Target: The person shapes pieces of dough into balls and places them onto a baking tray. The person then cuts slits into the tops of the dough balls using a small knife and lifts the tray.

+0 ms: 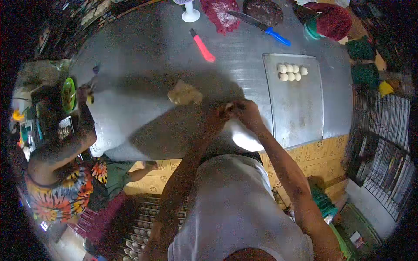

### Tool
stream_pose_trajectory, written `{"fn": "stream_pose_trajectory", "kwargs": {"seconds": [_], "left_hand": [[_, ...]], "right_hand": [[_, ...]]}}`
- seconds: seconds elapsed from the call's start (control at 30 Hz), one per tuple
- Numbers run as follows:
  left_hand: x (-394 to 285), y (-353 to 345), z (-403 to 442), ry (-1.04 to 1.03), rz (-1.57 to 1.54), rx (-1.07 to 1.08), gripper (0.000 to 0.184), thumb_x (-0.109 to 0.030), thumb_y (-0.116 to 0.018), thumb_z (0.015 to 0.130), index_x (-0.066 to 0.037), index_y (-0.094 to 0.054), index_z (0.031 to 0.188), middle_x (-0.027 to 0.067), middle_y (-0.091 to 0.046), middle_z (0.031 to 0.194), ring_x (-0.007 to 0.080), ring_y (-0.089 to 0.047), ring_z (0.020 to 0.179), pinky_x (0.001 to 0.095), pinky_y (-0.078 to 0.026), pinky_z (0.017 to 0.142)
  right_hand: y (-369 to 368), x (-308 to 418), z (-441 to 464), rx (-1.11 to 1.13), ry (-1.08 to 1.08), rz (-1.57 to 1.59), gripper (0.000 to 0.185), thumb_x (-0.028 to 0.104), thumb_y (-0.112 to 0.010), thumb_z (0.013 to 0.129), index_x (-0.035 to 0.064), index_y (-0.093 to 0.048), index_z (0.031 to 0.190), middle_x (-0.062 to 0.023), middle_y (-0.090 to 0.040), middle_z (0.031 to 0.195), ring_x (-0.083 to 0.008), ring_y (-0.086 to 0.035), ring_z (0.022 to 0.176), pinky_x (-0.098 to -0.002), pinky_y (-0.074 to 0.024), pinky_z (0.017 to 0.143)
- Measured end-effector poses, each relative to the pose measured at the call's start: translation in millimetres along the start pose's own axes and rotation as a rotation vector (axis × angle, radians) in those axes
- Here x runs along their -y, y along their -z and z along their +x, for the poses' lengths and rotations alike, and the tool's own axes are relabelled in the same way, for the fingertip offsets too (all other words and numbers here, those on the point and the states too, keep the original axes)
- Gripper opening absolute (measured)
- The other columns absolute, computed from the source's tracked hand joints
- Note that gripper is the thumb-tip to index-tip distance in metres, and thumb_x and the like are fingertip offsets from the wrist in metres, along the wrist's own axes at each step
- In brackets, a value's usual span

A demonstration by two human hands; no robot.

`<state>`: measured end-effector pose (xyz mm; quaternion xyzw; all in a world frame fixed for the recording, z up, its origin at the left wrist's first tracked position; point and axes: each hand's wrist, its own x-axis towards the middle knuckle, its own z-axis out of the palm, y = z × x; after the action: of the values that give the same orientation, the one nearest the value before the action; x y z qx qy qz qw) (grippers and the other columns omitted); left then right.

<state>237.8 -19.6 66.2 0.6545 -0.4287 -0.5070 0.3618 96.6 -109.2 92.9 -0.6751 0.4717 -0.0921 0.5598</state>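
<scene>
My left hand (217,115) and my right hand (247,115) meet over the near edge of the metal table (235,82). Both have curled fingers, closed together around a small pale piece of dough (229,106), mostly hidden by the fingers and blurred. Just left of and beyond them lies an irregular lump of dough (185,93). Several round white dough balls (291,72) sit in two rows at the far end of a metal tray (298,115), right of my hands.
A red-handled blade (203,47) and a blue-handled knife (261,28) lie on the far side. Beyond are a white stand (190,14) and a floury dark red cloth (221,15). At left, another person's arm (74,141) reaches towards a green plate (68,95).
</scene>
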Motion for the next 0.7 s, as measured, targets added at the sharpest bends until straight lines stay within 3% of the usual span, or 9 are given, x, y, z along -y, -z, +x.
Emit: {"fn": "stream_pose_trajectory", "kwargs": {"seconds": [0.1,0.2,0.23,0.3,0.33,0.5,0.6,0.63,0.7], "left_hand": [[50,-15,8,0.020,-0.581,0.098,0.036,-0.031,-0.058,0.094,-0.004,-0.062,0.117,0.0161,-0.067,0.105,0.0258,-0.065,0.091,0.0416,-0.052,0.080],[4,-13,-4,0.068,-0.515,-0.001,0.034,-0.031,-0.060,0.092,-0.006,-0.063,0.114,0.0172,-0.067,0.105,0.0281,-0.064,0.090,0.0402,-0.051,0.081],[70,-34,-22,0.073,-0.517,-0.006,0.034,-0.031,-0.060,0.092,-0.006,-0.063,0.114,0.0172,-0.067,0.105,0.0281,-0.064,0.090,0.0402,-0.051,0.081],[192,-52,34,-0.443,0.643,0.112,0.036,-0.029,-0.054,0.098,-0.008,-0.056,0.126,0.0162,-0.057,0.122,0.0310,-0.057,0.107,0.0449,-0.047,0.094],[187,-51,36,-0.435,0.652,0.112,0.036,-0.029,-0.054,0.098,-0.008,-0.056,0.126,0.0162,-0.057,0.122,0.0310,-0.057,0.107,0.0449,-0.047,0.094],[75,-59,12,0.074,0.105,-0.108,0.024,-0.024,-0.065,0.088,-0.008,-0.065,0.106,0.0160,-0.063,0.102,0.0343,-0.058,0.094,0.0482,-0.048,0.085],[80,-66,9,-0.189,0.513,-0.358,0.023,-0.026,-0.062,0.090,-0.010,-0.066,0.106,0.0156,-0.062,0.104,0.0339,-0.058,0.098,0.0494,-0.048,0.084],[84,-67,14,-0.182,0.514,-0.340,0.023,-0.026,-0.062,0.090,-0.010,-0.066,0.106,0.0156,-0.062,0.104,0.0339,-0.058,0.098,0.0494,-0.048,0.084],[89,-72,40,0.366,0.586,0.163,0.030,-0.028,-0.058,0.094,-0.011,-0.061,0.118,0.0145,-0.059,0.115,0.0329,-0.056,0.106,0.0506,-0.048,0.086]], "right_hand": [[-6,-3,3,0.066,0.211,0.169,0.016,0.017,-0.070,0.086,0.0030,-0.070,0.095,-0.0177,-0.066,0.088,-0.0295,-0.065,0.078,-0.0377,-0.0522,0.071],[17,-10,7,0.160,0.292,-0.372,0.015,0.022,-0.067,0.087,0.0072,-0.069,0.092,-0.0138,-0.066,0.093,-0.0322,-0.063,0.081,-0.0421,-0.0514,0.076],[22,-34,20,0.167,0.291,-0.371,0.015,0.022,-0.067,0.087,0.0072,-0.069,0.092,-0.0138,-0.066,0.093,-0.0322,-0.063,0.081,-0.0421,-0.0514,0.076],[26,-68,41,0.207,0.458,-0.404,0.019,0.022,-0.067,0.086,0.0084,-0.068,0.100,-0.0140,-0.065,0.100,-0.0326,-0.063,0.087,-0.0424,-0.0512,0.078],[40,-30,25,0.328,0.412,-0.044,0.020,0.020,-0.064,0.088,0.0073,-0.068,0.102,-0.0164,-0.065,0.099,-0.0337,-0.062,0.092,-0.0432,-0.0501,0.079],[32,-87,25,0.272,0.587,-0.174,0.021,0.018,-0.055,0.093,0.0049,-0.065,0.105,-0.0193,-0.063,0.101,-0.0388,-0.060,0.097,-0.0460,-0.0491,0.082],[16,-125,41,0.176,0.548,-0.496,0.020,0.017,-0.053,0.093,0.0041,-0.065,0.103,-0.0205,-0.063,0.100,-0.0404,-0.059,0.095,-0.0462,-0.0485,0.083],[8,-135,32,0.074,0.594,-0.422,0.021,0.018,-0.054,0.092,0.0045,-0.065,0.103,-0.0208,-0.062,0.100,-0.0405,-0.059,0.093,-0.0468,-0.0486,0.082],[6,-140,28,-0.044,0.633,-0.362,0.021,0.019,-0.056,0.090,0.0048,-0.065,0.103,-0.0212,-0.062,0.100,-0.0405,-0.059,0.090,-0.0473,-0.0486,0.082]]}}
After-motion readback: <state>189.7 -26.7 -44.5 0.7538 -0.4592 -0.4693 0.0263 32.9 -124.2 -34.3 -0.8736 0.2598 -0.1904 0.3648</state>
